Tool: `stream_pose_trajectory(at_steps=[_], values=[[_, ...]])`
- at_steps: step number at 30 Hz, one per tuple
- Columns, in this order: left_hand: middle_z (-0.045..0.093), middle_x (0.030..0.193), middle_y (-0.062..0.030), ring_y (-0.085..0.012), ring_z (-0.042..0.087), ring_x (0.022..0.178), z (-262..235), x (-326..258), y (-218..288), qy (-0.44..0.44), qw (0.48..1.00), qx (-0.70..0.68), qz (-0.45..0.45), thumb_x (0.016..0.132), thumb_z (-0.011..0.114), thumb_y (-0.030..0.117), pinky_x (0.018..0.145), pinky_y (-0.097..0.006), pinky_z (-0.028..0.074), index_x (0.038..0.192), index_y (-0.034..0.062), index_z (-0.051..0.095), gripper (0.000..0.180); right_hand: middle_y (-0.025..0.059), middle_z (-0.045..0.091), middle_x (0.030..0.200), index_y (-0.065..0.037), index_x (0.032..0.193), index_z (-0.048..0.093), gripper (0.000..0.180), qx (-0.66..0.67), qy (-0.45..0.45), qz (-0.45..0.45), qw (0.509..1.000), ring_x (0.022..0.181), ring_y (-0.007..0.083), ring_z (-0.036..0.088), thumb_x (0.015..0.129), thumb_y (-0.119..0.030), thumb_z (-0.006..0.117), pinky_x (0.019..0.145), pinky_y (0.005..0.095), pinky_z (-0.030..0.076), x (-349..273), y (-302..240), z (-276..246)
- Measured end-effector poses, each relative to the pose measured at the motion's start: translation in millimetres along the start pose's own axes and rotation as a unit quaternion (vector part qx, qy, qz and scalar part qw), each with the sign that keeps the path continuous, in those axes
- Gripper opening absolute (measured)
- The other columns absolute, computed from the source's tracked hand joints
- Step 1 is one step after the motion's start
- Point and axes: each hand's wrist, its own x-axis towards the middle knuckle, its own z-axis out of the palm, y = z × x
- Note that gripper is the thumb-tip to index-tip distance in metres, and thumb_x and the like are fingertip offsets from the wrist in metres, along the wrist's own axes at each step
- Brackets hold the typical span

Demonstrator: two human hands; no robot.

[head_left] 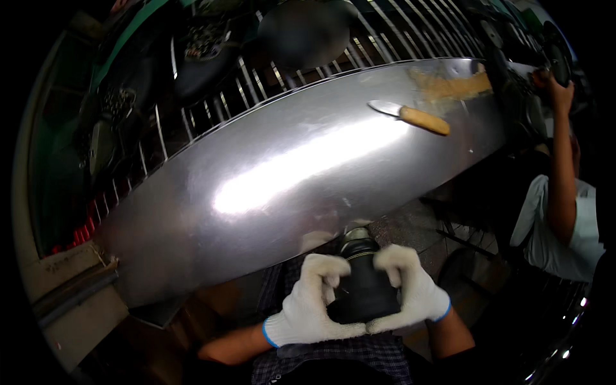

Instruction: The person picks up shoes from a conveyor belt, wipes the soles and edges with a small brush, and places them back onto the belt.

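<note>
In white knit gloves with blue cuffs, my left hand (316,300) and my right hand (412,289) grip a black shoe-shaped piece (364,292) from both sides. It is close to my body, at the near edge of the metal table. Fingers curl over its upper sides, and the thumbs almost meet at its near end. A thin yellowish line crosses the piece near its far end, which is rounded and greyish. What kind of piece it is I cannot fully make out. Farther off, a knife (410,117) with a yellowish handle lies on the table, apart from both hands.
The shiny metal table (269,234) curves across in front of me, with tan residue (455,83) at its far right. Beyond it runs a slatted rack (253,80) bearing dark shoe-like items (205,64). At right, a co-worker's arm (562,154) holds up a dark item (557,54).
</note>
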Motion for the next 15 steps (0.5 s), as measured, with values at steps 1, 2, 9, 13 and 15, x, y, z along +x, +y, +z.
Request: stream_pose_trajectory(at_steps=[1, 2, 9, 13, 15], values=[[0.052, 0.127, -0.0135, -0.0171, 0.054, 0.095, 3, 4, -3, 0.0, 0.997, 0.059, 0.055, 0.06, 0.107, 0.041, 0.076, -0.032, 0.057, 0.145, -0.0003, 0.05, 0.111, 0.0204, 0.06, 0.131, -0.002, 0.153, 0.04, 0.12, -0.045, -0.023, -0.008, 0.999, 0.106, 0.0326, 0.065, 0.067, -0.057, 0.103, 0.092, 0.0412, 0.056, 2, 2, -6], [0.052, 0.127, -0.0135, -0.0175, 0.054, 0.096, 4, 7, 1, -0.022, 0.995, 0.088, 0.041, 0.06, 0.107, 0.042, 0.077, -0.032, 0.057, 0.147, -0.0007, 0.049, 0.114, 0.0266, 0.057, 0.147, 0.0, 0.165, 0.027, 0.135, -0.09, -0.046, -0.017, 0.995, 0.123, 0.0405, 0.068, 0.069, -0.062, 0.099, 0.106, 0.0451, 0.057, 4, 4, -13], [0.054, 0.138, -0.0138, -0.0202, 0.056, 0.105, -14, 6, 31, -0.104, 0.98, 0.168, -0.024, 0.068, 0.104, 0.041, 0.095, -0.036, 0.053, 0.156, -0.0007, 0.048, 0.113, 0.0353, 0.058, 0.151, -0.003, 0.174, 0.01, 0.145, -0.117, -0.103, 0.12, 0.98, 0.121, 0.0502, 0.071, 0.073, -0.07, 0.091, 0.106, 0.0468, 0.059, -6, -7, -7], [0.064, 0.132, -0.0123, -0.0164, 0.063, 0.1, -53, -23, 41, -0.026, 0.979, 0.181, -0.085, 0.096, 0.075, 0.012, 0.088, -0.032, 0.055, 0.138, 0.0016, 0.069, 0.044, 0.03, 0.067, 0.143, -0.002, 0.173, 0.014, 0.147, -0.123, -0.052, 0.216, 0.967, 0.129, 0.0414, 0.07, 0.069, -0.063, 0.098, 0.112, 0.0436, 0.056, -42, 9, 29], [0.067, 0.129, -0.0135, -0.0202, 0.068, 0.097, -51, -19, 49, 0.012, 0.98, 0.195, -0.023, 0.101, 0.073, 0.021, 0.091, -0.034, 0.058, 0.139, 0.0014, 0.068, 0.043, 0.0149, 0.073, 0.137, 0.003, 0.151, 0.056, 0.096, 0.079, -0.012, 0.216, 0.973, 0.116, 0.0261, 0.074, 0.074, -0.028, 0.104, 0.105, 0.0383, 0.06, -66, 70, 69]])
